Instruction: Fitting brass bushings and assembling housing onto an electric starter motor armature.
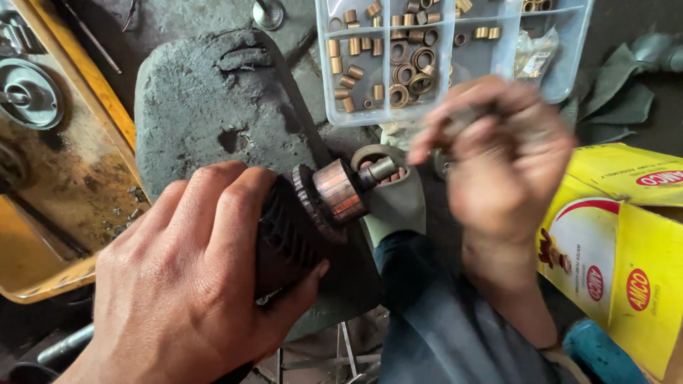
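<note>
Your left hand (192, 284) is wrapped firmly around a motor armature (320, 206), copper commutator (340, 190) pointing toward the clear box of brass bushings (398, 64). Your right hand (498, 156), blurred, hovers beside the shaft tip with fingers curled; whether it pinches anything, you cannot tell.

The left hand (192, 284) is gripping a dark motor armature (306, 220), its copper commutator (340, 190) and short shaft tip (382, 169) pointing toward two o'clock. The right hand (498, 171), blurred, is hovering just beyond the shaft tip with fingers curled. A clear compartment box (441, 78) of brass bushings is lying at twelve o'clock, a yellow carton (626, 249) at four o'clock.
</note>
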